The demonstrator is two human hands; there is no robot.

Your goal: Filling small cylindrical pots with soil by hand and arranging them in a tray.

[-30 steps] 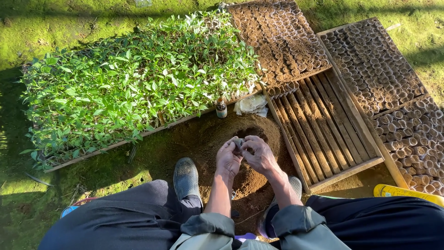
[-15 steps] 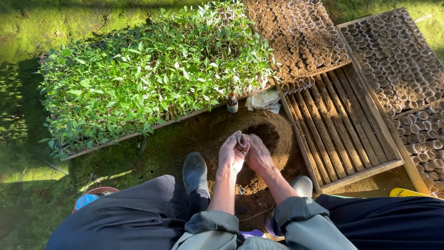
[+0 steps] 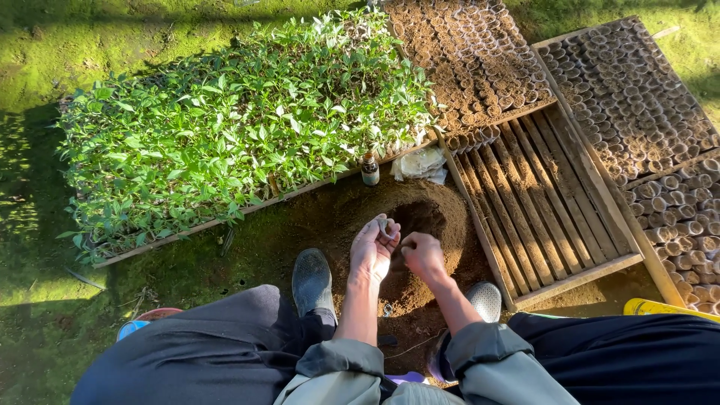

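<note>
My left hand (image 3: pixel 373 248) is raised over a mound of brown soil (image 3: pixel 420 225), its fingertips pinched on a small soil-coloured pot or tube (image 3: pixel 382 224). My right hand (image 3: pixel 421 253) is just beside it, fingers curled closed, low over the soil; whether it holds soil is unclear. Both hands are dusted with earth. A hollow is scooped in the mound right beyond the fingers. My shoes (image 3: pixel 312 280) rest at the mound's near edge.
A wide tray of green seedlings (image 3: pixel 240 127) lies to the left. A wooden slatted tray (image 3: pixel 540 217), mostly bare, sits to the right, with several soil-filled pots (image 3: pixel 472 60) behind. A small bottle (image 3: pixel 370 169) and crumpled plastic (image 3: pixel 420 163) stand beyond the mound. Grass surrounds everything.
My hands have come slightly apart; the left one has lifted the small pot while the right one has dropped toward the soil. The view shifted a little.
</note>
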